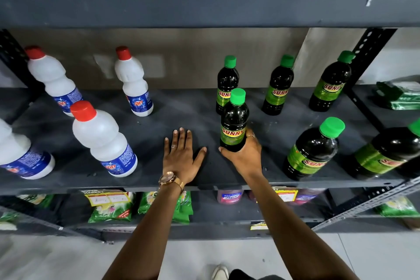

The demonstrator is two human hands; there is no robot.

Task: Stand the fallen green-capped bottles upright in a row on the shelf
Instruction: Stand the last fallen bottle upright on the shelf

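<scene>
My right hand grips the base of a dark green-capped bottle, which stands upright on the dark shelf. Right behind it stands another green-capped bottle. Two more stand at the back: one in the middle right, one by the right post. At the front right are two further green-capped bottles, one upright and one cut off by the frame edge. My left hand lies flat on the shelf, fingers spread, holding nothing.
Several white red-capped bottles stand on the shelf's left half. A perforated metal post bounds the shelf at the right. The upper shelf beam hangs overhead. Green packets lie on the shelf below.
</scene>
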